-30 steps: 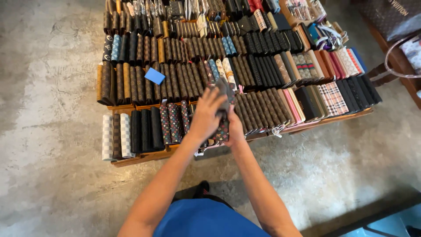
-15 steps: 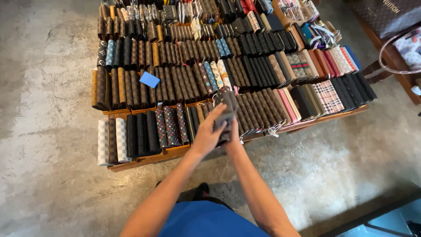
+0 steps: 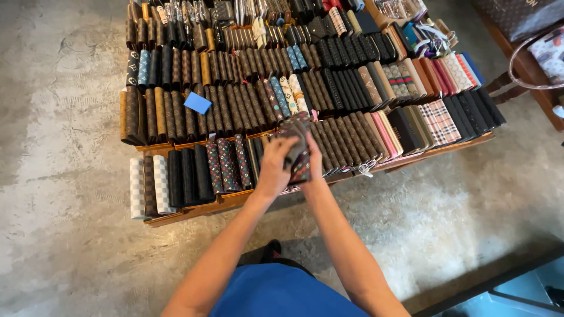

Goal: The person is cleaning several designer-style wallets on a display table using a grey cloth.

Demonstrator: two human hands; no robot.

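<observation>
The left hand is curled shut around a small stack of dark wallets. The right hand sits just at 3 o'clock of the stack and grips it too, with its fingers hidden behind it. Both hands hold the stack up over the front rows, near the middle of the picture.

At 9 o'clock from the hands stand spotted wallets with red and green dots on black. Past them come plain black wallets, then white checked wallets at the far end. They all stand on edge in a low wooden tray on the floor.

At 11 o'clock a little blue card lies on top of brown wallets. At 2 o'clock there are plaid wallets and pink wallets side by side. At 12 o'clock many more rows of dark wallets go up to the top edge. The grey concrete floor lies all around.
</observation>
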